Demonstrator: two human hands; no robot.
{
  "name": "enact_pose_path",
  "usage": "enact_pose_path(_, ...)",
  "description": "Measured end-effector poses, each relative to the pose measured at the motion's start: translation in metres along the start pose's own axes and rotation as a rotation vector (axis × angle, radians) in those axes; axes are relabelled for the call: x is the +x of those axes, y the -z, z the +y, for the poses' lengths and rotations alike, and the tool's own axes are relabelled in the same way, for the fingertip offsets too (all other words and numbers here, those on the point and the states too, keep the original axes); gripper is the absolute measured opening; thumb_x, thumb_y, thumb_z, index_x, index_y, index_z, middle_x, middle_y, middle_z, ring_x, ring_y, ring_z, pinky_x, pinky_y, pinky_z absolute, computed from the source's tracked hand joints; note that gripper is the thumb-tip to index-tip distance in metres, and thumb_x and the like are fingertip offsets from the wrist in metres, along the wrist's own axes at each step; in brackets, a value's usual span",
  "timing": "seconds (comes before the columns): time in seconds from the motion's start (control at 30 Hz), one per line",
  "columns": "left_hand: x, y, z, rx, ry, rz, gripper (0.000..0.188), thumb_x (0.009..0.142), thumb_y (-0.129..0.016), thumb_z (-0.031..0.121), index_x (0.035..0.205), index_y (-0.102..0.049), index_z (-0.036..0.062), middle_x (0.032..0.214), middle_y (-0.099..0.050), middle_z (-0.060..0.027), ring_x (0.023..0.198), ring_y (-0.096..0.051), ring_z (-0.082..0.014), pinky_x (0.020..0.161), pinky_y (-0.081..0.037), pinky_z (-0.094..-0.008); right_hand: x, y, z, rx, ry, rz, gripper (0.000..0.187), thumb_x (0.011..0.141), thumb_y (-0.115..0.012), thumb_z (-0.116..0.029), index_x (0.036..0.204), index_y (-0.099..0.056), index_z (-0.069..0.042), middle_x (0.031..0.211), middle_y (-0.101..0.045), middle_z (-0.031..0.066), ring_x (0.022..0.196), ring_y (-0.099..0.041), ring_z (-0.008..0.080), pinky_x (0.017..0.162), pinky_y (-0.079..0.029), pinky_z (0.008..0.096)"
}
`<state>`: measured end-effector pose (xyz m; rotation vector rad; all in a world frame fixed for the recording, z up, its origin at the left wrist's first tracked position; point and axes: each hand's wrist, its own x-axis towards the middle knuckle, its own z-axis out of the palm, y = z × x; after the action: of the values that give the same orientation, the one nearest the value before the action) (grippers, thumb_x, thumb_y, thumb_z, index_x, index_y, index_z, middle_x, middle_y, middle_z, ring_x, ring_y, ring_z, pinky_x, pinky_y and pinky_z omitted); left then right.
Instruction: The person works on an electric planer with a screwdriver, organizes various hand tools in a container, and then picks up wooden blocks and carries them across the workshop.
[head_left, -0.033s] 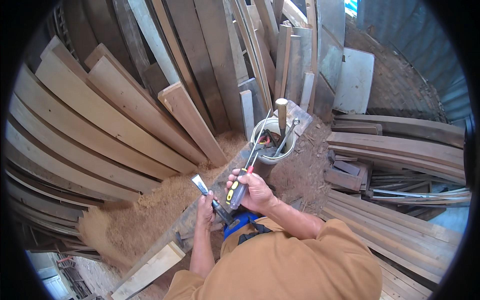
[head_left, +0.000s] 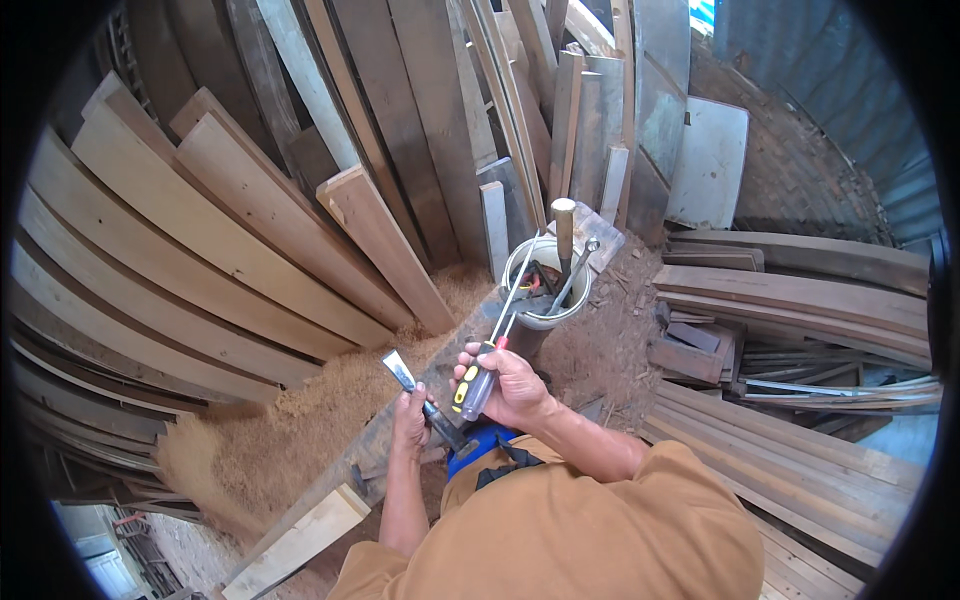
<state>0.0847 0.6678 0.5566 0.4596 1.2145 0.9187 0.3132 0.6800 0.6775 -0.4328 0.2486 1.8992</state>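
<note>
Chisel [head_left: 400, 372] in left hand [head_left: 411, 415], screwdrivers [head_left: 480, 380] in right hand [head_left: 515, 388], bucket [head_left: 545, 290] beyond

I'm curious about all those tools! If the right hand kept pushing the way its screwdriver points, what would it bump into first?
Probably the white bucket of tools: the right hand aims its screwdriver up toward it, though depth is hard to judge.

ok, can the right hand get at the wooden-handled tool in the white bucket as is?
Probably not without freeing it first: the right hand is already full of screwdrivers. The path itself looks open; the wooden-handled tool sticks up out of the white bucket just ahead.
</note>
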Motion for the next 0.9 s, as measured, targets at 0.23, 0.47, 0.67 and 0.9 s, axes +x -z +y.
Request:
enact_pose_path(0.23, 0.000, 0.002, 0.003, -0.011, 0.012, 0.001, 0.025, 0.100, -0.067, 0.031, 0.093, -0.056, 0.0098, 0.077, -0.059, -0.0018, 0.066, -0.059, -0.0118, 0.059, -0.049, -0.0263, 0.029, 0.019, -0.051, 0.162, -0.021, -0.041, 0.024, 0.091, -0.052, -0.015, 0.104, -0.059, 0.004, 0.096, -0.065, 0.0149, 0.095, -0.065, 0.0284, 0.095, -0.053, 0.0494)
enact_pose_path(0.47, 0.004, -0.007, -0.005, 0.012, 0.046, -0.016, 0.027, 0.099, -0.069, 0.032, 0.093, -0.055, 0.0089, 0.078, -0.060, -0.0031, 0.067, -0.059, -0.0142, 0.062, -0.051, -0.0283, 0.068, 0.025, -0.090, -0.040, 0.131, 0.158, 0.040, 0.101, -0.041, -0.028, 0.118, -0.052, 0.006, 0.115, -0.063, 0.0262, 0.105, -0.064, 0.0414, 0.096, -0.052, 0.0606)
enact_pose_path(0.67, 0.001, -0.018, -0.001, 0.010, 0.073, -0.029, 0.028, 0.098, -0.069, 0.032, 0.094, -0.055, 0.0094, 0.081, -0.060, -0.0038, 0.069, -0.060, -0.0150, 0.065, -0.052, -0.0292, 0.044, 0.027, -0.101, 0.122, 0.056, 0.039, 0.042, 0.102, -0.042, -0.031, 0.119, -0.053, 0.006, 0.121, -0.062, 0.0274, 0.109, -0.066, 0.0411, 0.091, -0.056, 0.0604)
enact_pose_path(0.9, 0.006, -0.023, -0.002, 0.013, 0.058, -0.044, 0.027, 0.098, -0.070, 0.031, 0.095, -0.054, 0.0093, 0.081, -0.059, -0.0037, 0.069, -0.060, -0.0150, 0.065, -0.052, -0.0289, 0.055, 0.030, -0.135, -0.104, 0.056, 0.078, 0.041, 0.104, -0.039, -0.031, 0.106, -0.062, 0.003, 0.114, -0.067, 0.0250, 0.102, -0.070, 0.0362, 0.083, -0.060, 0.0469)
